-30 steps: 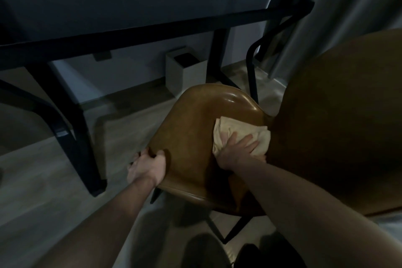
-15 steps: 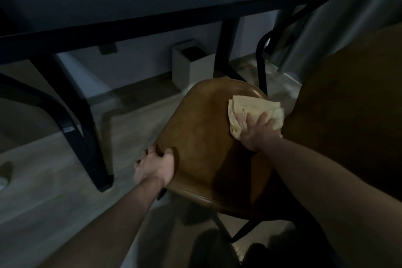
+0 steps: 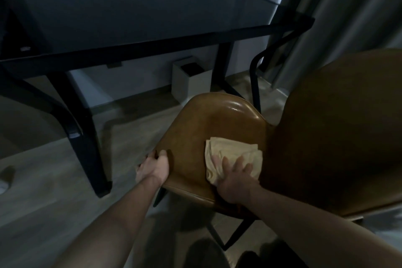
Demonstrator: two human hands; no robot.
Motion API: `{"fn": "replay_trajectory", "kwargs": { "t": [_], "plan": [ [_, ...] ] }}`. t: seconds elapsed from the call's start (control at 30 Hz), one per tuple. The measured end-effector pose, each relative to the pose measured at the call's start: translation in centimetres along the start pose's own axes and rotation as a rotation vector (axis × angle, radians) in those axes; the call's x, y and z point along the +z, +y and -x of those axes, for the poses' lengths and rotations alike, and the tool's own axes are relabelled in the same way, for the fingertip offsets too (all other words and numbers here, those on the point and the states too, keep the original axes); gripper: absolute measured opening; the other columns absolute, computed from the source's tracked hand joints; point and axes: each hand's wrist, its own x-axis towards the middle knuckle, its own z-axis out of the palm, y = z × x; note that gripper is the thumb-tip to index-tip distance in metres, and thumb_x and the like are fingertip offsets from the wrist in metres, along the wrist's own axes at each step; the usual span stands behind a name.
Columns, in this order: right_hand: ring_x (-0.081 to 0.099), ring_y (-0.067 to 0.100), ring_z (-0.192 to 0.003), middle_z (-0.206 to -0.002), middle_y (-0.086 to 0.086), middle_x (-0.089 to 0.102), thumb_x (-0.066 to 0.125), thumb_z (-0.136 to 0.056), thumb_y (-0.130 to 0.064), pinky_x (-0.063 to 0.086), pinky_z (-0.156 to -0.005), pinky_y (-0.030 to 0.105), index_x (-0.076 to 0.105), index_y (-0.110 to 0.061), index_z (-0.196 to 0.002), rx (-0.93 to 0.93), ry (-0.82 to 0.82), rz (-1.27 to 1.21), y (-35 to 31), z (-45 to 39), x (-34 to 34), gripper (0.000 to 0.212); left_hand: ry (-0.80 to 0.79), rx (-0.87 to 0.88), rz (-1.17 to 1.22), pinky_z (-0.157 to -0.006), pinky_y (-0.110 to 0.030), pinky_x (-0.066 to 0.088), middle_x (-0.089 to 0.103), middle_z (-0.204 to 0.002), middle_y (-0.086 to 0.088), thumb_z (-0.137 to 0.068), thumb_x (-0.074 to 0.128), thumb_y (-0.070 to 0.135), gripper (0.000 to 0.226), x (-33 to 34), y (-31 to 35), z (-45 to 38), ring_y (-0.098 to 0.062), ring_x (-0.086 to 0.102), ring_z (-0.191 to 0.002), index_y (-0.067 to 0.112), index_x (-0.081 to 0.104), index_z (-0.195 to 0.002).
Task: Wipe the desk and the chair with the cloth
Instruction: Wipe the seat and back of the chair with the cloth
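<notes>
A brown chair (image 3: 208, 124) with a glossy seat stands in front of me, its tall backrest (image 3: 339, 128) rising at the right. A crumpled beige cloth (image 3: 230, 150) lies on the seat near the backrest. My right hand (image 3: 233, 177) presses flat on the cloth with spread fingers. My left hand (image 3: 153, 167) grips the seat's left edge, thumb on top and fingers curled under. The dark glass desk (image 3: 139, 17) on black legs stretches across the top of the view.
A white square bin (image 3: 191, 81) stands on the floor under the desk by the wall. Black desk legs (image 3: 87, 137) angle down at the left. Grey curtains (image 3: 339, 17) hang at the right. Wood floor surrounds the chair.
My right hand has slid the cloth back toward me along the seat, after pushing it toward the far edge. My left hand keeps its grip on the seat's edge.
</notes>
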Motion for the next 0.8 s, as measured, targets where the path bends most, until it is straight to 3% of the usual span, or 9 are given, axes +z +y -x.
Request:
{"fn": "replay_trajectory", "kwargs": {
  "t": [0.17,0.27,0.37,0.43,0.5,0.6,0.63,0.73,0.8],
  "plan": [
    [-0.018,0.048,-0.158,-0.175,0.005,-0.021,0.039,-0.108,-0.051,0.006,-0.125,0.070,-0.016,-0.044,-0.164,-0.077,-0.079,-0.013,-1.2,1.0,-0.1,0.079,-0.045,-0.027,0.088,-0.122,-0.046,0.028,0.042,-0.162,-0.010,-0.105,0.026,0.059,0.065,-0.8,-0.1,0.5,-0.036,0.036,-0.148,0.030,0.037,-0.162],
    [-0.018,0.047,-0.158,-0.174,0.003,-0.022,0.040,-0.107,-0.046,0.005,-0.124,0.071,-0.017,-0.048,-0.162,-0.174,-0.099,0.011,-2.5,1.0,0.1,0.080,-0.125,-0.085,0.238,-0.121,-0.049,0.030,0.046,-0.159,-0.009,-0.098,0.030,0.065,0.072,-0.9,-0.5,-0.9,-0.036,0.038,-0.146,0.029,0.046,-0.157],
    [-0.020,0.046,-0.158,-0.174,0.001,-0.025,0.035,-0.110,-0.046,0.002,-0.122,0.073,-0.017,-0.053,-0.161,-0.285,-0.111,0.055,-4.4,-0.1,0.0,0.073,-0.184,-0.140,0.390,-0.117,-0.054,0.039,0.062,-0.145,-0.006,-0.068,0.047,0.085,0.085,3.3,-5.6,-10.2,-0.037,0.054,-0.131,0.034,0.068,-0.132],
    [-0.023,0.043,-0.158,-0.173,-0.002,-0.028,0.035,-0.110,-0.049,-0.002,-0.122,0.073,-0.013,-0.058,-0.160,-0.342,-0.127,0.049,-6.1,-1.2,-0.1,0.070,-0.203,-0.166,0.420,-0.110,-0.054,0.046,0.072,-0.127,-0.008,-0.059,0.052,0.083,0.080,5.2,-8.2,-14.6,-0.036,0.064,-0.117,0.034,0.075,-0.118],
    [-0.027,0.038,-0.158,-0.173,-0.004,-0.027,0.035,-0.108,-0.052,-0.007,-0.122,0.072,-0.008,-0.060,-0.160,-0.394,-0.110,0.057,-8.1,-2.4,0.2,0.068,-0.245,-0.142,0.391,-0.108,-0.051,0.048,0.076,-0.115,-0.005,-0.064,0.048,0.078,0.066,3.5,-6.7,-11.8,-0.034,0.067,-0.112,0.038,0.079,-0.107],
    [-0.029,0.037,-0.157,-0.174,-0.005,-0.025,0.037,-0.104,-0.055,-0.011,-0.120,0.075,-0.003,-0.056,-0.162,-0.442,-0.050,0.083,-10.5,-3.6,0.7,0.070,-0.275,-0.087,0.372,-0.104,-0.051,0.048,0.075,-0.095,-0.004,-0.062,0.047,0.067,0.047,1.4,-4.0,-7.4,-0.028,0.065,-0.100,0.033,0.078,-0.069],
    [-0.029,0.038,-0.157,-0.174,-0.003,-0.025,0.038,-0.103,-0.055,-0.011,-0.118,0.077,-0.003,-0.054,-0.163,-0.440,-0.027,0.096,-11.1,-3.8,0.9,0.073,-0.300,-0.076,0.402,-0.104,-0.053,0.048,0.075,-0.096,-0.005,-0.062,0.048,0.067,0.047,1.6,-4.4,-7.9,-0.029,0.065,-0.100,0.032,0.078,-0.069],
    [-0.031,0.044,-0.155,-0.173,0.002,-0.027,0.046,-0.098,-0.053,-0.014,-0.114,0.081,-0.005,-0.051,-0.164,-0.414,0.029,0.105,-12.1,-4.7,0.8,0.083,-0.321,-0.073,0.440,-0.109,-0.055,0.047,0.077,-0.116,-0.010,-0.066,0.052,0.069,0.060,2.6,-5.7,-10.0,-0.034,0.068,-0.112,0.032,0.082,-0.103],
    [-0.033,0.043,-0.154,-0.172,0.002,-0.031,0.049,-0.095,-0.056,-0.015,-0.113,0.081,-0.009,-0.050,-0.164,-0.392,0.057,0.080,-12.1,-5.8,0.6,0.091,-0.277,-0.050,0.408,-0.104,-0.046,0.051,0.074,-0.120,-0.005,-0.069,0.056,0.061,0.062,1.5,-3.9,-7.8,-0.028,0.066,-0.115,0.021,0.078,-0.110]
  ]
}}
